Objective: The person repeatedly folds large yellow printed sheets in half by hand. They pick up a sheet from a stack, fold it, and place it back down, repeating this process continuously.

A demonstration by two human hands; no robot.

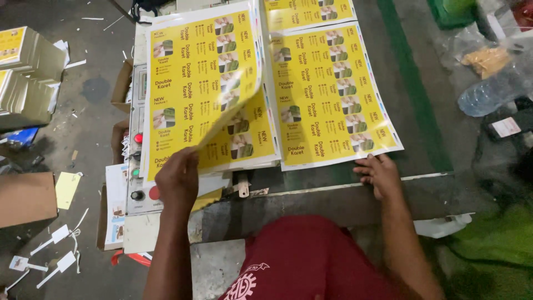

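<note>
We lift one yellow printed label sheet (202, 83) off the left stack, left hand (177, 179) pinching its near edge, right hand (379, 173) pressed flat on the right stack of yellow sheets (333, 94).

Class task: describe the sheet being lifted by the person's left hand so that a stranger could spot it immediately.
Start at the grey metal worktable carrying two stacks of yellow printed sheets. On the left stack, the left hand raises one large yellow printed paper sheet. Unlike the flat right stack under the right hand, it curls upward.
</note>
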